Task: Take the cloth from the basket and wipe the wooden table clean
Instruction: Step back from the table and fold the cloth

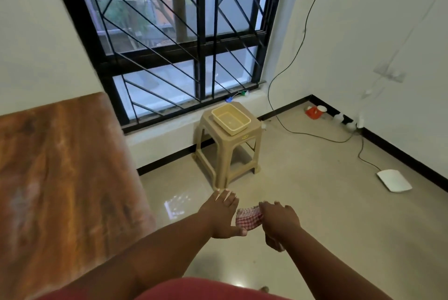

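The red-checked cloth (249,217) sits bunched between both hands above the floor, gripped by the right hand (278,223). The left hand (224,215) is spread open, thumb touching the cloth. The basket (230,119) stands well apart on a stool (230,144); the wooden surface (60,178) lies left.

A beige stool (230,144) stands on the floor (315,202) below the barred window (179,33). A black cable (291,62) runs down the right wall to a white device (394,180). A red object (313,112) lies in the corner.
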